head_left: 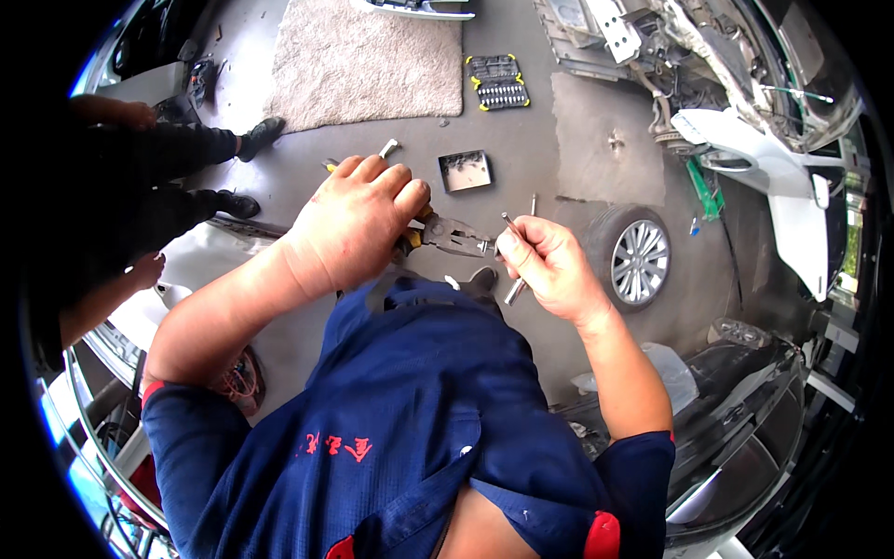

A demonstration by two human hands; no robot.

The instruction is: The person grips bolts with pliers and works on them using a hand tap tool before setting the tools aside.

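Observation:
My left hand (352, 228) is closed around the yellow-and-black handles of a pair of pliers (452, 236), whose jaws point to the right. At the jaw tips is a small shiny metal piece (485, 247), right beside my right fingers; I cannot tell if the jaws clamp it. My right hand (559, 265) pinches a metal rod (515, 293) between thumb and fingers. Its thin end shows above the thumb, and its thicker end sticks out below. My fingers hide the rod's middle. Both hands are in front of my body, above the floor.
Beyond my hands lie a shallow tray (444, 176) with dark bits and an open socket set (498, 82), near a beige rug (368, 65). A wheel (640, 256) lies at right, below a partly dismantled car (754, 154). Another person's legs (186, 154) stand at left.

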